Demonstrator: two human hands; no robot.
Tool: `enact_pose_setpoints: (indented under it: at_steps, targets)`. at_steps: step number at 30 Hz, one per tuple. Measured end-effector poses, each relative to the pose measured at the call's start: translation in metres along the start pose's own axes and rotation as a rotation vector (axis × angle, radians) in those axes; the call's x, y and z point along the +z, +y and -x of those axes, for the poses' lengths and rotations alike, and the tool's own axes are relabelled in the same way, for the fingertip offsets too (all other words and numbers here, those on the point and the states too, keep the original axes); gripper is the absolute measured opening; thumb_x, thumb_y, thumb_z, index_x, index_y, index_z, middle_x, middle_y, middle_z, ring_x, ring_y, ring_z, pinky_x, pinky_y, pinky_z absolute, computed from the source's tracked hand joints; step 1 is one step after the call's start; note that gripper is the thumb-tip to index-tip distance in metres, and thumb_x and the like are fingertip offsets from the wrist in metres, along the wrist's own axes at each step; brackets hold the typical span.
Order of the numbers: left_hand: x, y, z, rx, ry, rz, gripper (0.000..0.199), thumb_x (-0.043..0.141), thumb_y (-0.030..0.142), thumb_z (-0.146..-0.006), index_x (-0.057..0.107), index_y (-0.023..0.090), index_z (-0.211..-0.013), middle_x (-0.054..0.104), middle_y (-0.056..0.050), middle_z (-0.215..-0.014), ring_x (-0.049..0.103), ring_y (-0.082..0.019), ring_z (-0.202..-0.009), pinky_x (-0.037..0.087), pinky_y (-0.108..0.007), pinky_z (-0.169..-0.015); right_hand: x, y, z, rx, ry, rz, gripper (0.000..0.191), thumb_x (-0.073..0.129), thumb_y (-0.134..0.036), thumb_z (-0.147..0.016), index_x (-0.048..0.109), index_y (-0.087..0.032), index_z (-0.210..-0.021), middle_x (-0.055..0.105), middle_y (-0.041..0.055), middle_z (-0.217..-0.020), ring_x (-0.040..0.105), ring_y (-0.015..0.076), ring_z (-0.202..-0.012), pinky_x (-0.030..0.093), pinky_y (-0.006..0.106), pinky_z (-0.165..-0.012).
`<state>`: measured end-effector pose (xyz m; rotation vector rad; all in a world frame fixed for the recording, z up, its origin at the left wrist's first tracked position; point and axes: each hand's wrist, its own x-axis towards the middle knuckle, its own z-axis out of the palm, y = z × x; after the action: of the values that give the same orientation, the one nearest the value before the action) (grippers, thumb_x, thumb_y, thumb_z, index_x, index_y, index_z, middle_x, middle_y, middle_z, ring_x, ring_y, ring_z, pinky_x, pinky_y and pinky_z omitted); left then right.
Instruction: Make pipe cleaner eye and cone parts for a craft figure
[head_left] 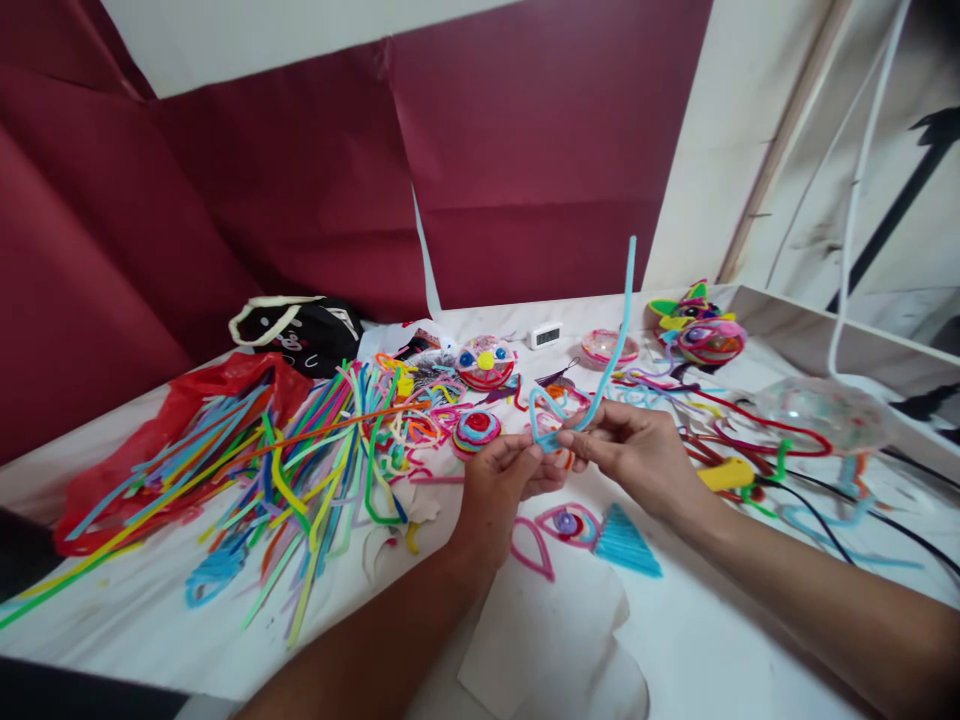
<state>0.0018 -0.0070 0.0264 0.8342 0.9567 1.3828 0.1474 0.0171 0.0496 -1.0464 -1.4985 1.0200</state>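
Observation:
Between my two hands is a light-blue pipe cleaner (613, 352), its long free end pointing up and its other end bent into a zigzag. My left hand (504, 482) pinches the bent part from the left. From the right, my right hand (637, 455) grips the same stem close to the bend. On the table just below them lie a pink pipe-cleaner loop (531, 550), a pink eye shape with a purple bead (568, 523), and a blue triangle (627, 542) of pipe cleaners laid side by side. A white paper sheet (555, 640) is nearest to me.
Many coloured pipe cleaners (322, 450) spread over the left, some on a red plastic bag (247, 385). Behind stand a black bag (300, 335), a small digital clock (545, 335) and decorated round pieces (487, 362). At right are a yellow-handled tool (726, 474), cables and a clear dome (825, 410).

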Motion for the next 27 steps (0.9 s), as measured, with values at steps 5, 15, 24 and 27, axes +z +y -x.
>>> enact_pose_setpoints:
  at_steps: [5,15,24,27]
  targets:
    - [-0.0003,-0.0007,-0.0007,-0.002,-0.002,0.006,0.024,0.071,0.024,-0.068,0.058,0.013,-0.084,0.069,-0.003,-0.066,0.067,-0.016,-0.061,0.055,-0.03,-0.064,0.0013,-0.0023,0.0011,-0.001,-0.017,0.026,0.027,0.076,-0.041,-0.063,0.064,-0.017,-0.068,0.065,0.0004,-0.053,0.061,0.015,-0.049,0.048,0.025,-0.049]
    - [0.0007,0.0008,0.0001,0.006,0.023,-0.008,0.019,0.069,0.022,-0.07,0.058,0.013,-0.083,0.068,-0.002,-0.065,0.066,-0.015,-0.058,0.055,-0.03,-0.064,0.0003,-0.0002,0.0018,-0.062,0.046,0.06,0.022,0.075,-0.033,-0.066,0.061,-0.017,-0.063,0.062,-0.0016,-0.049,0.056,0.0116,-0.044,0.041,0.021,-0.042]
    - [-0.0016,-0.0009,-0.0013,0.003,-0.004,0.002,0.018,0.07,0.021,-0.069,0.058,0.013,-0.08,0.068,-0.002,-0.062,0.066,-0.015,-0.059,0.055,-0.029,-0.064,0.0022,0.0035,0.0045,-0.051,0.019,0.067,0.015,0.073,-0.029,-0.069,0.064,-0.017,-0.07,0.066,0.0003,-0.053,0.06,0.0133,-0.047,0.043,0.021,-0.045]
    - [-0.0033,-0.0025,-0.0023,0.012,-0.006,0.018,0.02,0.071,0.022,-0.069,0.057,0.013,-0.081,0.068,-0.002,-0.061,0.067,-0.015,-0.06,0.055,-0.029,-0.066,0.0023,0.0052,0.0045,-0.047,0.02,0.065,0.016,0.074,-0.03,-0.068,0.065,-0.017,-0.07,0.066,0.001,-0.053,0.059,0.014,-0.047,0.042,0.022,-0.044]
